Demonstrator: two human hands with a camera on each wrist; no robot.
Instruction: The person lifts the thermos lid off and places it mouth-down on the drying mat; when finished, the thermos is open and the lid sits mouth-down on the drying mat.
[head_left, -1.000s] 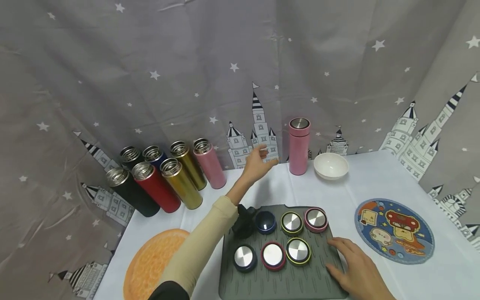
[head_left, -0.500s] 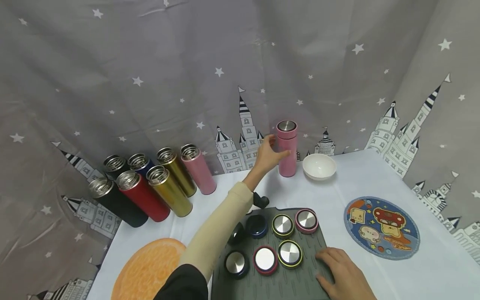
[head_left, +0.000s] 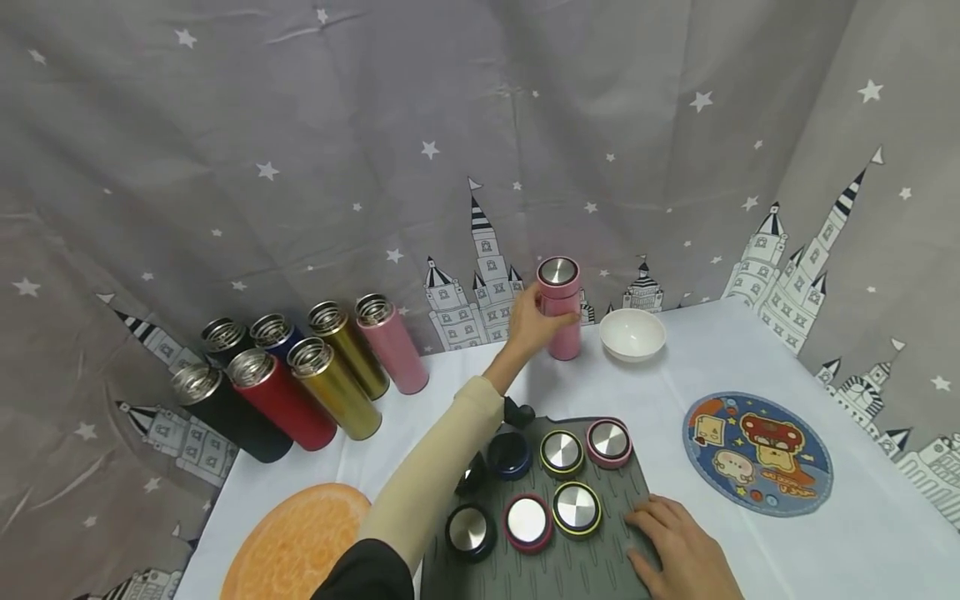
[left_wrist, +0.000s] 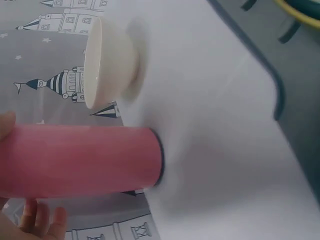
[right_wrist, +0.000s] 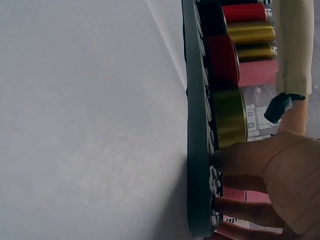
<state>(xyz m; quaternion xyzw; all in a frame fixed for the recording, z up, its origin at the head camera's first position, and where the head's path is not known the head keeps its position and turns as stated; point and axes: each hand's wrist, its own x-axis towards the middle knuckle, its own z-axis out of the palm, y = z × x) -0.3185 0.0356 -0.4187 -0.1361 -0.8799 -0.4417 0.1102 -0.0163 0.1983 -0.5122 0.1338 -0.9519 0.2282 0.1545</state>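
My left hand [head_left: 534, 323] grips a pink thermos bottle [head_left: 567, 333] with a steel-topped lid, near the back of the table. In the left wrist view, fingers lie on both sides of the pink body [left_wrist: 85, 160]; whether its base touches the cloth I cannot tell. My right hand [head_left: 682, 546] rests at the right edge of a dark grey ridged mat [head_left: 600, 571], fingers loosely bent over the rim. On that mat stand several bottle lids, among them a pink-rimmed lid [head_left: 609, 442], a red-rimmed lid [head_left: 527, 521] and a dark blue lid [head_left: 510, 455].
Several lidless thermos bottles stand at the left, including a black bottle [head_left: 238, 421], a red bottle [head_left: 288, 407] and a pink bottle [head_left: 396, 352]. A white bowl [head_left: 632, 335] sits right of the held bottle. An orange round mat [head_left: 296, 542] and a blue cartoon mat [head_left: 757, 454] flank the lids.
My left hand has reached right and taken hold of the pink thermos bottle, which has shifted slightly left and nearer. The right hand stays at the mat's edge. The head view has turned slightly.
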